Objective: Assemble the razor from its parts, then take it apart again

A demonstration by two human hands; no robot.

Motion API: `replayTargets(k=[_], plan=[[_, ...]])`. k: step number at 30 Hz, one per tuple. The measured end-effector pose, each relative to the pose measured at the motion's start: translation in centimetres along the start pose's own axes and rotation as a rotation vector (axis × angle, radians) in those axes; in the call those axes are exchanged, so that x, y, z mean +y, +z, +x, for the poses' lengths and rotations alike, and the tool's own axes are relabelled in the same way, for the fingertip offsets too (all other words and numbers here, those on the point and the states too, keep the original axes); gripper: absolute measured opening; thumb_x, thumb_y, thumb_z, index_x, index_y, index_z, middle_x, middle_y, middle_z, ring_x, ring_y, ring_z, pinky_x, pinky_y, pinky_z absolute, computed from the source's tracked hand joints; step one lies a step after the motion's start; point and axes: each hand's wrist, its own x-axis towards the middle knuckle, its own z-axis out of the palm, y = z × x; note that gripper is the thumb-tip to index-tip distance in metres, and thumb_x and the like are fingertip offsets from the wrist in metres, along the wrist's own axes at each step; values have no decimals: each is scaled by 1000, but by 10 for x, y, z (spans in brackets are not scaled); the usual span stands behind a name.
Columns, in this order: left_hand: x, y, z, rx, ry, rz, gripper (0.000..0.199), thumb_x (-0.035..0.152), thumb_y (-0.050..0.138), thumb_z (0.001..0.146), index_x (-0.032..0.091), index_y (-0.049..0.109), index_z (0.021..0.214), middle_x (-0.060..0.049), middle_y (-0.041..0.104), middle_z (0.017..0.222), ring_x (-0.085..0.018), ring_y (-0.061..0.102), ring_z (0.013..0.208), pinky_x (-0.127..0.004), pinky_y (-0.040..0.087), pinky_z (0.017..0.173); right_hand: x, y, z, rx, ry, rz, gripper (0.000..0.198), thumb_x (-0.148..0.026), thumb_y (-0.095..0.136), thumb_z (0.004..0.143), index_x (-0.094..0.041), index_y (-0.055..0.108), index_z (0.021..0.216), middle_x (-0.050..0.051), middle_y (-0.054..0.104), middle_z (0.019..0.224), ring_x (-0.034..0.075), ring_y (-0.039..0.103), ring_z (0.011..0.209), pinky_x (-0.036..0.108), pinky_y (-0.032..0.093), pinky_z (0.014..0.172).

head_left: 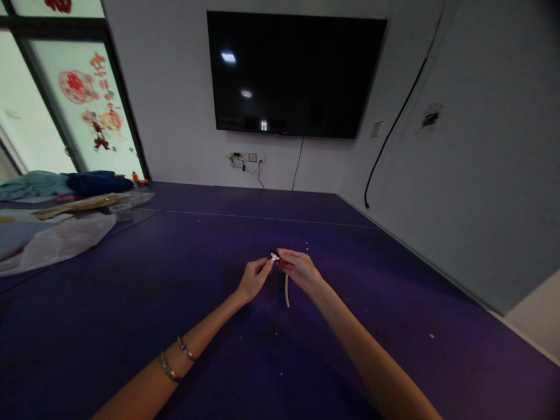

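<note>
Out over the purple table, my two hands meet at the fingertips. Between them is a small black and white piece (pixel 274 255), too small to name. My left hand (pixel 254 280) is closed, pinching it from the left with thumb and fingers. From the other side my right hand (pixel 301 270) grips its right end, the fingertips pressed together. A thin cream strip (pixel 287 291) shows just below my right hand; whether it lies on the table or hangs from the hand, I cannot tell.
The purple surface (pixel 175 326) bears small white scraps. Folded cloths (pixel 98 182) and clear plastic sheeting (pixel 70 239) lie at the left. A television (pixel 297 76) hangs on the far wall above sockets and cords. A black cable (pixel 396 119) dangles at the right wall.
</note>
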Motion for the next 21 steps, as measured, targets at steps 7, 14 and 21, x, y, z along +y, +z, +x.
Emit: replayTargets(k=[7,14,21], plan=[[2,0,1,-3,25,19,39,44,41,84,15,45,58,5,38,53,-9,37,53,-21,28,52,-1,-3,2,-13,-22,9,23,-20,82,48,-12,71,67,1,66,59,8,55,52,25,48,65],[6,-9,6,69,-32,-78,42,48,41,83,16,43,57,6,32,50,-7,30,47,-20,24,45,-1,-22,0,9,-23,33,24,-23,81,50,-13,71,70,4,69,65,9,58,56,28,50,71],[10,-16,15,86,-104,-309,42,51,45,81,16,46,58,8,31,43,-4,25,36,-17,19,36,8,-32,33,149,-310,-522,25,-30,67,67,-13,69,85,8,71,81,16,65,76,28,50,73]])
